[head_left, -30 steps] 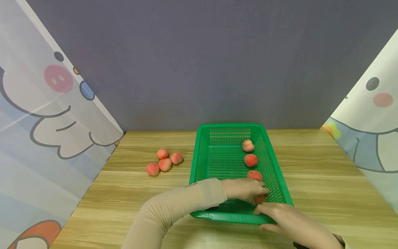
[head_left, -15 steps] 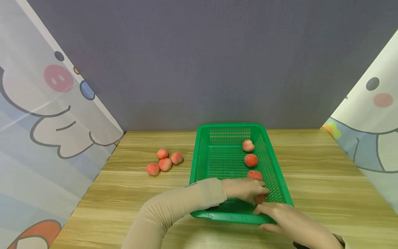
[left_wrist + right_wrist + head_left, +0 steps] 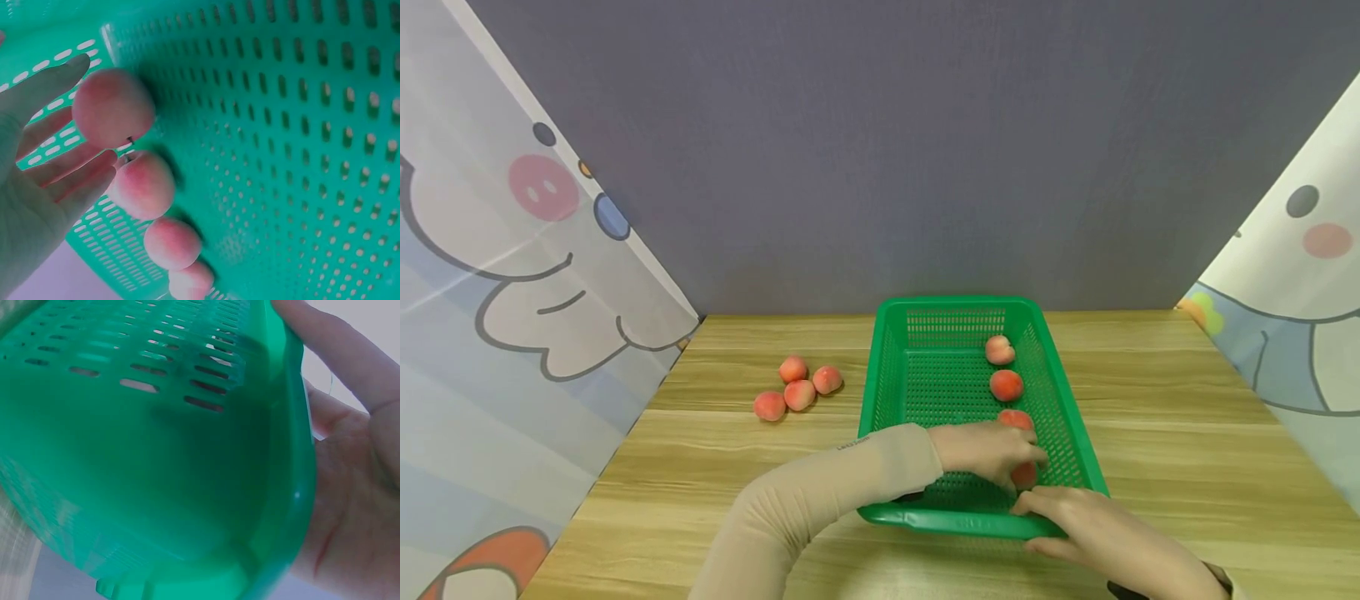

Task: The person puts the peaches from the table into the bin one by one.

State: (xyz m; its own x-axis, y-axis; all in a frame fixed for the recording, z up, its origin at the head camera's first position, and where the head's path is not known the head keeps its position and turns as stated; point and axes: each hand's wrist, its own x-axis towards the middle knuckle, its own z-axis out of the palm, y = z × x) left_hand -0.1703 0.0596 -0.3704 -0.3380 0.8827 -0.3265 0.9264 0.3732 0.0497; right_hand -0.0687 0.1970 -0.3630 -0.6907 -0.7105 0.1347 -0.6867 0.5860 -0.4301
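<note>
The left hand [image 3: 992,448] reaches across the green basket [image 3: 955,522] to the nearest peach [image 3: 1024,476], at the near end of a row of four set along the basket's right wall. The chief change over the last half second is small: the hand and its sleeve [image 3: 842,475] shift slightly up and away from the near rim, and more of this peach shows below the fingers. The left wrist view presents those fingers [image 3: 50,82] extended alongside the fruit rather than curled round it, so the hand reads as released, though whether skin and fruit touch cannot be told. The other three peaches [image 3: 1006,386] keep their places farther along the row. The right hand [image 3: 1086,533] is unchanged, grasping the basket at its near right corner, with fingertips over the rim and the thumb on the outer side. Left of the basket, four loose peaches [image 3: 800,395] lie close together on the wooden table [image 3: 1187,433], undisturbed and well apart from both hands. The change suggests that the setting-down of the fourth peach is all but complete, with half of the visible fruit now inside the basket.
</note>
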